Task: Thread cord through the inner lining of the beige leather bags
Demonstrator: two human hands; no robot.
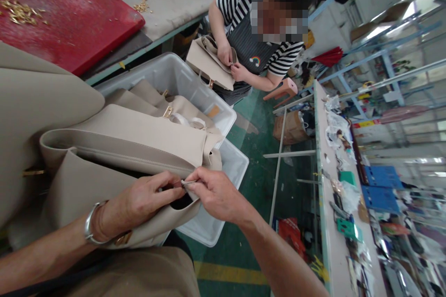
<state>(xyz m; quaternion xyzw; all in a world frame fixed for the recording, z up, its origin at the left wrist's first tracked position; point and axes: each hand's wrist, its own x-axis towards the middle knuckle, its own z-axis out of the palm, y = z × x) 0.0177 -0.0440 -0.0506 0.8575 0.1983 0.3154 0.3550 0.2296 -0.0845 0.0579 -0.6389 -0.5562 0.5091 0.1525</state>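
- A smooth beige handbag [87, 190], mouth open, lies before me, beside a pale grey plastic bin [177, 72].
- A co-worker's dark pinstriped apron [244, 35] bears a rainbow patch [255, 61].
- My right hand [218, 195] pinches a thin beige strip [190, 182] narrowly.
- My left hand [139, 197] meets its end; whether it grips, I cannot tell.

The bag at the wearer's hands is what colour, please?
The bag is beige, clearest in the head view.

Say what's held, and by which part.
Left hand and right hand pinch the beige bag by a thin edge or strap at its open end.
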